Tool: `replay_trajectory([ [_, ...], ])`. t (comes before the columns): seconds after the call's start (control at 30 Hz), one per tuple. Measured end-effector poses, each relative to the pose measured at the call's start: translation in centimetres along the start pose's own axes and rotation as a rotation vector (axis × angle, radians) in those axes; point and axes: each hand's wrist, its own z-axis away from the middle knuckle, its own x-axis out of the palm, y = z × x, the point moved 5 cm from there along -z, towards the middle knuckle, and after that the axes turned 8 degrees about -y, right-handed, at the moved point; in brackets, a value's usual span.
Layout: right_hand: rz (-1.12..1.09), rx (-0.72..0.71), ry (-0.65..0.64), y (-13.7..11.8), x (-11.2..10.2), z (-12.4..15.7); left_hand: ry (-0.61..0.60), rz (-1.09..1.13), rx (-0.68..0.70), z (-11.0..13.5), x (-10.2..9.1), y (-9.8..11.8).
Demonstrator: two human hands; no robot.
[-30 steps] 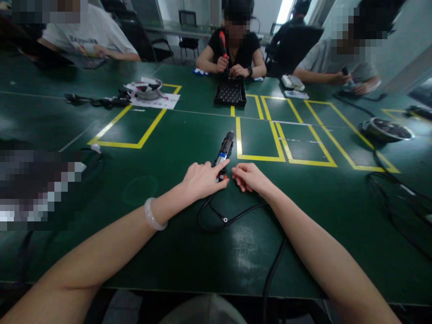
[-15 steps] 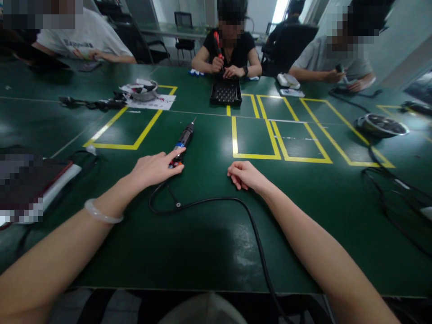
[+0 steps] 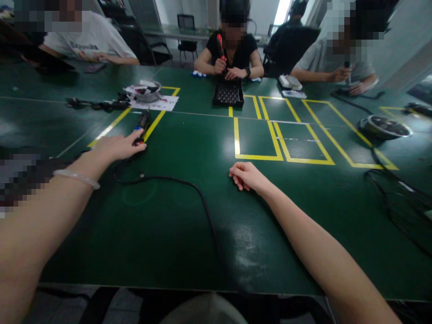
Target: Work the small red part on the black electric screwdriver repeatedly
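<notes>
Two bare hands over a green tabletop. Left hand is closed on the rear of a dark power screwdriver; thumb and index finger visible on it, remaining fingers hidden. Screwdriver position: inside the far-left yellow tape outline, near its right line, bit end pointing away from the wearer. Right hand rests on the tabletop, fingers curled together, well apart from the tool.

Surroundings: just beyond the bit end, a sheet of paper bearing a bowl with contents too small to identify; these limit space ahead. Black corded item lies left of the paper. Screwdriver's black cord loops near the left wrist, then crosses toward the near edge between both arms. Across: black tray, co-worker above it with a red-handled tool. Far right: second bowl, loose cables.
</notes>
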Motion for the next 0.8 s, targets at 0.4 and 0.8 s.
replay_trajectory([
  [0.4,-0.005,-0.007,-0.001,0.1,0.0,-0.1,-0.11,-0.16,-0.161,-1.4,-0.5,-0.6],
  [0.8,0.04,-0.003,0.005,-0.2,0.1,0.1,-0.038,-0.061,-0.132,1.8,-0.4,3.3],
])
